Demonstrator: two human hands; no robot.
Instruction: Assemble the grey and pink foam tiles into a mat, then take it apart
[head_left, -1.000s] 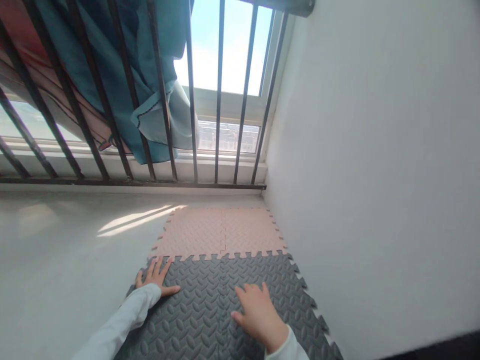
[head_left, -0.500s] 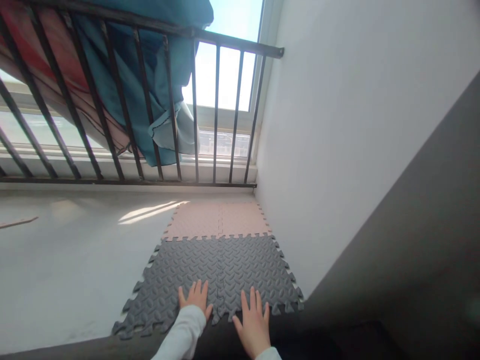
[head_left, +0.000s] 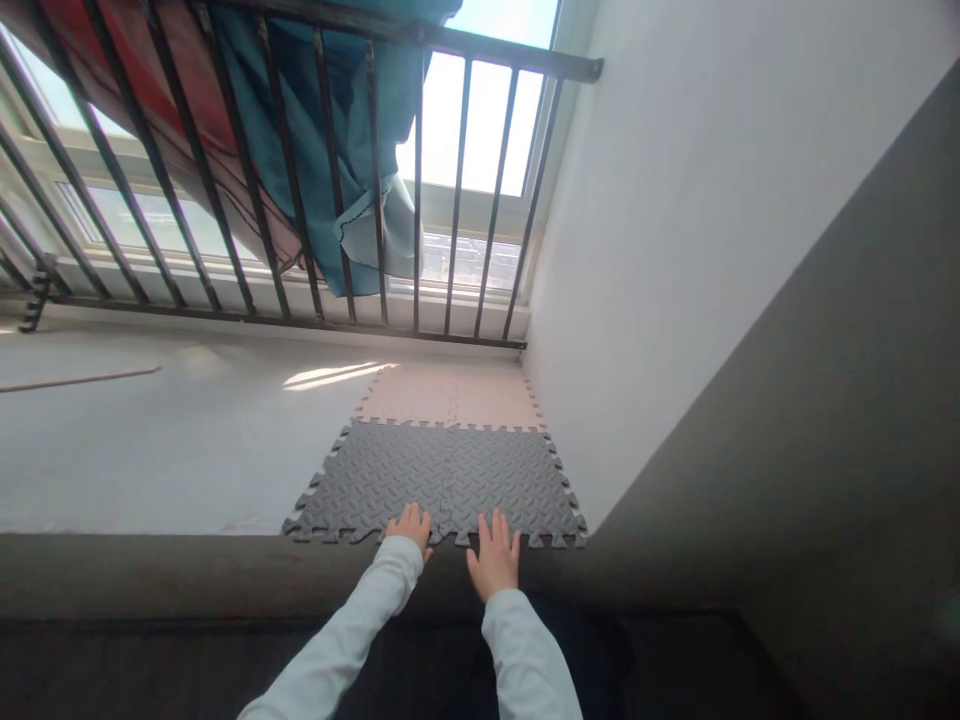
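Note:
Two dark grey foam mat tiles with a raised tread pattern, the left tile (head_left: pixel 375 475) and the right tile (head_left: pixel 510 475), lie side by side on the ledge. Their far edges meet two pink foam tiles (head_left: pixel 420 393). My left hand (head_left: pixel 410 528) rests on the near edge of the left grey tile, fingers forward and palm down. On the right grey tile's near edge lies my right hand (head_left: pixel 496 555), its fingers spread and its thumb apart. Neither hand grips anything. The toothed near edges stick out slightly over the ledge's front.
A dark metal railing (head_left: pixel 337 318) runs along the window, with blue and pink cloth (head_left: pixel 315 170) hanging behind its bars. The white wall (head_left: pixel 637 250) borders the mats on the right. A thin strip (head_left: pixel 82 380) lies on the pale ledge (head_left: pixel 187 470) at left.
The view has shifted, so mats and railing appear higher and smaller, and more of both sleeves shows. Both hands remain at the near edge of the grey tiles.

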